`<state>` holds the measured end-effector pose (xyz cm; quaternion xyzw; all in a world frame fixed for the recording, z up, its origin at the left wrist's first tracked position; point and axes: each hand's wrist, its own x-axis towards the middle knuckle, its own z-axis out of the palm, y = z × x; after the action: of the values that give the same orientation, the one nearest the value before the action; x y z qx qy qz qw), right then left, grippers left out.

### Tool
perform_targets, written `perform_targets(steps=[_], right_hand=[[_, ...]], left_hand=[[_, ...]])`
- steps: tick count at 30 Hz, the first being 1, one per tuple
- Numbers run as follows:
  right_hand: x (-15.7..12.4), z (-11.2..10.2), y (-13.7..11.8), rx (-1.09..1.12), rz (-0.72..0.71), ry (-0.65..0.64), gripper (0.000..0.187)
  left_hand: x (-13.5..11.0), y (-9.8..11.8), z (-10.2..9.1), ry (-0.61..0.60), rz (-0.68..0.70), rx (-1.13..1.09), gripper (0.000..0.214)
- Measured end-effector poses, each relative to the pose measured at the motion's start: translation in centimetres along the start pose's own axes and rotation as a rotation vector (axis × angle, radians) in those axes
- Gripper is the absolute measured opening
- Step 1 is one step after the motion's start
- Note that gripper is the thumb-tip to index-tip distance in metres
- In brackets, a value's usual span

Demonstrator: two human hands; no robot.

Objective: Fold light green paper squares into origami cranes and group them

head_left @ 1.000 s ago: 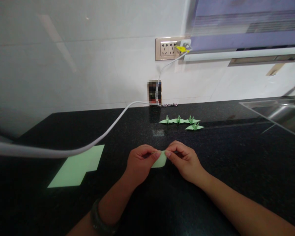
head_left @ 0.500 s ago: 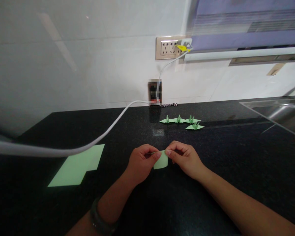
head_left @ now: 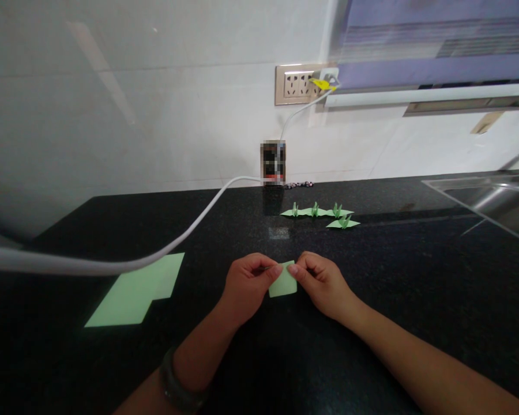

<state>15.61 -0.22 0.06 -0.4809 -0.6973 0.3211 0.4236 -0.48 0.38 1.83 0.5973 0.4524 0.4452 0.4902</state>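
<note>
A small folded piece of light green paper hangs between my two hands just above the black counter. My left hand pinches its upper left edge with thumb and forefinger. My right hand pinches its upper right corner, the other fingers curled in. A dark band sits on my left wrist.
Flat green paper sheets lie on the counter to the left. Several folded green paper cranes stand further back. A white cable crosses from the left up to a wall socket. A metal sink is at the right.
The folded paper has turned slightly between the fingers, and my right hand has shifted a little left and closer to my left hand.
</note>
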Motion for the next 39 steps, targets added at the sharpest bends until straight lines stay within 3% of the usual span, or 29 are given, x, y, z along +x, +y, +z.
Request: perform_targets(steps=[7,16,23,32,35,39], right_hand=[[0.0,0.2,-0.1,0.036,-0.024,-0.034,0.02],[-0.1,0.4,-0.2,-0.05,0.004,-0.052,0.025],[-0.2,0.5,0.2,0.03,0.032,-0.093,0.009],[0.0,0.4,0.1,-0.112,0.03,-0.096,0.029],[0.1,0.3,0.0,-0.062,0.078,-0.059,0.035],[0.1,0.4,0.0,0.127,0.131,-0.032,0.027]], left_hand=[[0.2,-0.2,-0.2,0.013,-0.099,-0.111,0.014],[0.4,-0.7,-0.2,0.063,-0.126,-0.13,0.016],[0.6,-0.7,-0.2,0.123,-0.152,-0.219,0.015],[0.7,-1.3,-0.4,0.15,-0.162,-0.297,0.016],[0.7,-1.3,-0.3,0.148,-0.196,-0.339,0.016],[0.3,-1.1,0.2,0.049,-0.247,-0.352,0.015]])
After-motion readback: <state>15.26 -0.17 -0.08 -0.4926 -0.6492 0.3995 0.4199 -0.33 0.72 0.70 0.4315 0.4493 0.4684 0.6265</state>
